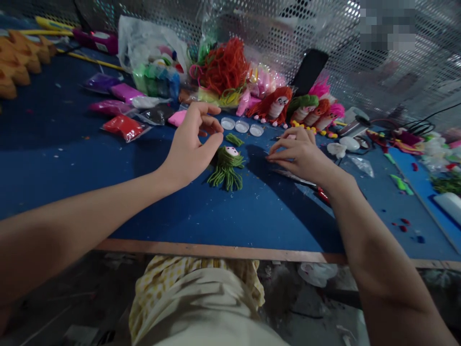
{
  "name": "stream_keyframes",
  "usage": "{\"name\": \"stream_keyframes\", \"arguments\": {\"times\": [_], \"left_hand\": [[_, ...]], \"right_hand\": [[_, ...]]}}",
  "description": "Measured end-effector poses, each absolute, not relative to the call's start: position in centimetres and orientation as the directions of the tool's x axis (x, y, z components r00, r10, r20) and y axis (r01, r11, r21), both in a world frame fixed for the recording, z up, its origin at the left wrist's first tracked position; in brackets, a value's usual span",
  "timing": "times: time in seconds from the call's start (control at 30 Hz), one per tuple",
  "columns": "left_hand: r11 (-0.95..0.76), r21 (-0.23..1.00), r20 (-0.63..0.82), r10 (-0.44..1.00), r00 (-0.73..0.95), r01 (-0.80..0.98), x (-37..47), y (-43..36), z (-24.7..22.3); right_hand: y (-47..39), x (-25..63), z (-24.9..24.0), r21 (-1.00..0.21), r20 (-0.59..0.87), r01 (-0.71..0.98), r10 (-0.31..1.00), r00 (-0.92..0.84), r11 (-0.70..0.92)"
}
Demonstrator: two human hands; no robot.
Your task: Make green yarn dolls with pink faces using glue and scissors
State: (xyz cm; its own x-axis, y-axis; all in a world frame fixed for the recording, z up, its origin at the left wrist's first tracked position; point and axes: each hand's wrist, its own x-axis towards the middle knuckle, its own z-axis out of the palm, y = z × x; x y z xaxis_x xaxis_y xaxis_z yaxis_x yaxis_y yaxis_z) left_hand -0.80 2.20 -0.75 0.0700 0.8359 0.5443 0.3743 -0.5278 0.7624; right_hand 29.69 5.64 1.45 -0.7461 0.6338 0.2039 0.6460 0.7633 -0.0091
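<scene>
A small doll's head with a pale face [232, 151] and green yarn hair [226, 177] lies on the blue table. My left hand [192, 149] hovers at its left side, fingers curved and apart, holding nothing. Just beyond the doll is a short bundle of green yarn [235, 140]. To the right, my right hand [300, 153] is over the table, palm down with fingers spread. Beneath its wrist lies a metal tool with a red handle [323, 195], partly hidden, so its kind is unclear. A small pinkish thing shows behind the right fingers.
Several shallow clear dishes [242, 127] stand behind the doll. Finished yarn-haired dolls [276, 106], a phone [310, 71] and a red yarn heap [226, 66] line the back. Packets of coloured clay, one red [125, 127], lie left. An orange egg-tray-like piece [21, 60] is far left.
</scene>
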Motion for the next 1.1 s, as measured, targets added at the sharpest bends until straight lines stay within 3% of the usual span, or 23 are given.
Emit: {"name": "stream_keyframes", "arguments": {"times": [0.3,0.4,0.47,0.57,0.67,0.8,0.87,0.93,1.1], "left_hand": [[-0.541,0.752,0.561,0.825,0.066,0.376,-0.8,2.5,-1.0],[-0.535,0.759,0.552,0.831,0.069,0.371,-0.8,2.5,-1.0],[-0.533,0.764,0.551,0.832,0.064,0.363,-0.9,2.6,-1.0],[-0.536,0.77,0.553,0.831,0.055,0.346,-0.8,2.7,-1.1],[-0.534,0.778,0.554,0.831,0.037,0.332,-0.8,2.7,-1.2],[-0.543,0.776,0.564,0.825,0.031,0.32,-0.8,2.9,-1.3],[-0.548,0.775,0.567,0.823,0.034,0.314,-0.8,3.0,-1.4],[-0.542,0.78,0.561,0.827,0.036,0.311,-0.8,3.0,-1.4],[-0.53,0.786,0.548,0.836,0.041,0.319,-0.7,2.6,-1.2]], "right_hand": [[5.4,28.4,1.6,0.059,0.145,0.686,0.674,-0.725,0.725],[5.6,28.1,1.4,0.096,0.205,0.732,0.707,-0.677,0.674],[5.8,28.2,1.4,-0.008,0.334,0.791,0.747,-0.575,0.612],[5.8,28.7,1.8,-0.353,0.498,0.783,0.812,-0.306,0.512],[5.5,29.2,2.4,-0.609,0.465,0.665,0.874,-0.142,0.432],[5.1,29.5,3.0,-0.741,0.408,0.542,0.907,-0.107,0.397],[5.2,29.5,2.8,-0.729,0.388,0.572,0.916,-0.106,0.375],[5.6,29.6,2.1,-0.636,0.401,0.672,0.906,-0.132,0.38],[6.9,29.5,-0.2,-0.198,0.438,0.834,0.808,-0.394,0.514]]}}
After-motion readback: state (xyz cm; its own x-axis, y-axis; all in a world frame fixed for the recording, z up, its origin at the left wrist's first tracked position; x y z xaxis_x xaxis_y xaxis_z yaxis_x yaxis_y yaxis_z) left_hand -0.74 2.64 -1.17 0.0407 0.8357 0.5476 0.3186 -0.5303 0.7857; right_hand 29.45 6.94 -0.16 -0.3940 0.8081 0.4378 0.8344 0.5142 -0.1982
